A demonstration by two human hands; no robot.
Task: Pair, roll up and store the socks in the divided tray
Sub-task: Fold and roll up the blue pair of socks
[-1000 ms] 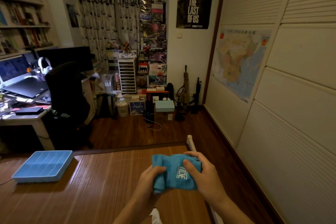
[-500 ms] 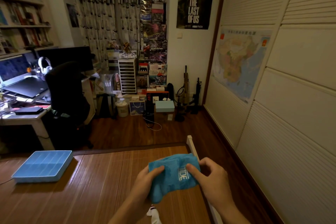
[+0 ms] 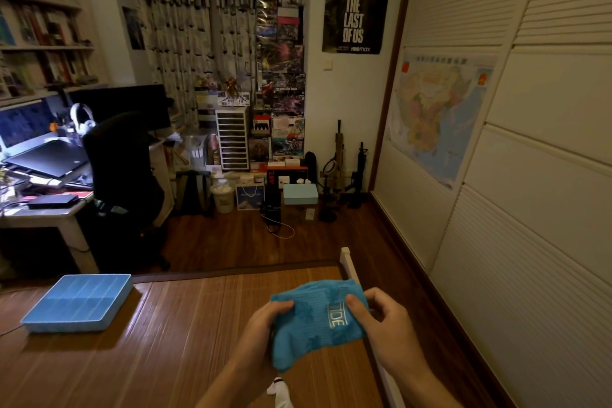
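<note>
Two hands hold one blue sock bundle [image 3: 314, 325] in the air, over the near right part of a wooden slatted surface [image 3: 185, 351]. Left hand [image 3: 265, 325] grips the bundle's left edge, thumb on top, fingers curled under and hidden by cloth. Right hand [image 3: 384, 318] pinches the right edge, thumb pressed onto the fabric just beside white lettering, remaining fingers curled behind. Bundle looks folded over; one sock or a pair, cannot tell. Its lower end hangs loose beneath the left hand's hold. Straight below the grip, between the forearms, a white sock [image 3: 280, 389] lies on the surface, partly cut by the frame edge. Divided tray [image 3: 69, 325] sits well apart, far to the left of the grip and somewhat farther out, flat on the same surface; light blue, compartments in rows. Beyond the grip, past the surface's far edge, dark wood floor [image 3: 331, 235] runs to stacked boxes against the wall. Right of the grip, white louvred doors [image 3: 530, 242] carry a map [image 3: 437, 116]. Ahead and far left, a black chair [image 3: 122, 169] stands at a desk [image 3: 43, 212]. High above the grip, a poster [image 3: 356, 10] hangs on the wall.
</note>
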